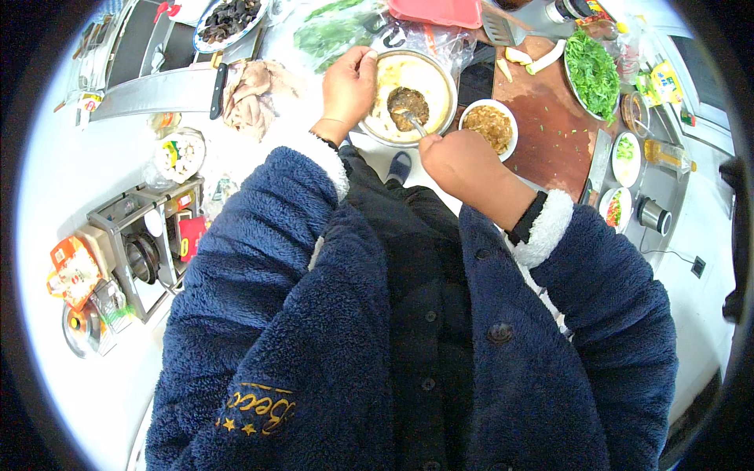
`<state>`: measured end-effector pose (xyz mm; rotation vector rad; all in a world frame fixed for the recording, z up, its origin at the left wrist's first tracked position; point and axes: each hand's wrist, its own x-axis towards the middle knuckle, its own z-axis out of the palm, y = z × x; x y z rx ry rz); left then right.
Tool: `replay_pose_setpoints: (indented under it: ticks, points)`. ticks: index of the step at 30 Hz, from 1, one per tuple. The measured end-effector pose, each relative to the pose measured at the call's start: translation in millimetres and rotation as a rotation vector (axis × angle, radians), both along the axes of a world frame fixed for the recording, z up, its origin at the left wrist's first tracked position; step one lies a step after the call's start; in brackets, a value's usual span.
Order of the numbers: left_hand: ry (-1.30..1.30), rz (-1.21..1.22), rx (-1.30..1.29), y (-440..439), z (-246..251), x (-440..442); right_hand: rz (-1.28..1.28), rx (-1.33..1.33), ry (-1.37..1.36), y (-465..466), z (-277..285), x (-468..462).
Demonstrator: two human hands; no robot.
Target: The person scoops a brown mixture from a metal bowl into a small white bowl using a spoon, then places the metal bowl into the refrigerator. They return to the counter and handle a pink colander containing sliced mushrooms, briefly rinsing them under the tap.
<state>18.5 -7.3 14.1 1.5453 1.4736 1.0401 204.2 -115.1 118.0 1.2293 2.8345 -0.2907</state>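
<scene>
My left hand (351,88) grips the left rim of a round metal bowl (452,97), its thumb on the edge. Inside the bowl is a pale yellow mixture (436,73) with a dark brown, grainy patch (412,101) in the middle. My right hand (456,159) holds the handle of a metal spoon (417,125), whose tip rests in the brown patch. Just right of the bowl, a white bowl (513,112) holds a brown, chunky food (492,126), partly hidden behind my right hand.
A brown cutting board (548,141) carries scallion pieces (546,57), a plate of green leaves (592,76) and a cleaver (598,159). Small bowls of chopped vegetables (625,150), an oil bottle (668,156) and a metal cup (654,216) stand right. Plastic bags (336,35) and a red tray (436,12) lie beyond.
</scene>
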Motion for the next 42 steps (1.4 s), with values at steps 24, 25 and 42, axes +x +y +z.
replay_pose_setpoints:
  ticks: [24,25,42]
  points:
    - [0.052,-0.001,-0.038,-1.7,6.8,-1.0,0.024,-0.294,-0.213,31.2,25.1,-2.1]
    - [0.055,-0.002,-0.021,-2.0,7.7,-1.0,0.067,-0.301,-0.210,37.5,30.4,-2.6]
    - [0.056,-0.006,-0.014,-1.9,4.5,-1.2,-0.006,-0.834,-0.332,146.3,48.7,5.6]
